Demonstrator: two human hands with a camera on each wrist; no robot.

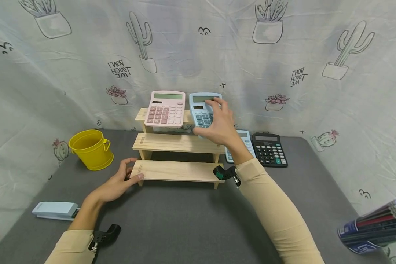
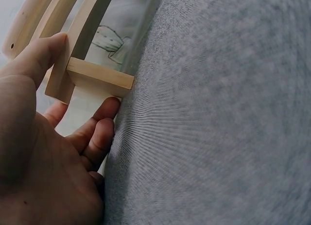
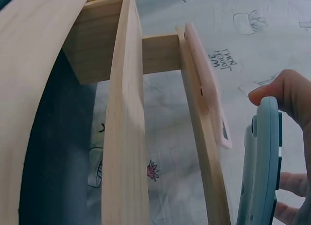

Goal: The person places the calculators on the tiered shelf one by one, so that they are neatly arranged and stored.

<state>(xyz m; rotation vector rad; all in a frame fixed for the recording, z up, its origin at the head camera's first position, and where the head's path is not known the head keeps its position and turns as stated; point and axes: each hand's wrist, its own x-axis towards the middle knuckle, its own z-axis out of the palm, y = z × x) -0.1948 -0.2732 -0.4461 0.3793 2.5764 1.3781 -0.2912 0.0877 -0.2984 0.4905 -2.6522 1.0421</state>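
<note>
My right hand (image 1: 222, 123) holds a light blue calculator (image 1: 201, 110) by its edges, its keys facing me, at the right of the top step of a three-step wooden rack (image 1: 178, 143). In the right wrist view a gap shows between the blue calculator (image 3: 260, 162) and the top board (image 3: 201, 132). A pink calculator (image 1: 166, 109) lies on the left part of that step. My left hand (image 1: 113, 183) grips the left end of the lowest board, its thumb on the board in the left wrist view and other fingers beside the support leg (image 2: 99, 75).
Right of the rack lie another light blue calculator (image 1: 245, 141), partly hidden by my forearm, and a black calculator (image 1: 269, 150). A yellow bucket (image 1: 91, 150) and a pale blue stapler (image 1: 55, 210) are at the left. A tub of pencils (image 1: 373, 227) stands at the right edge.
</note>
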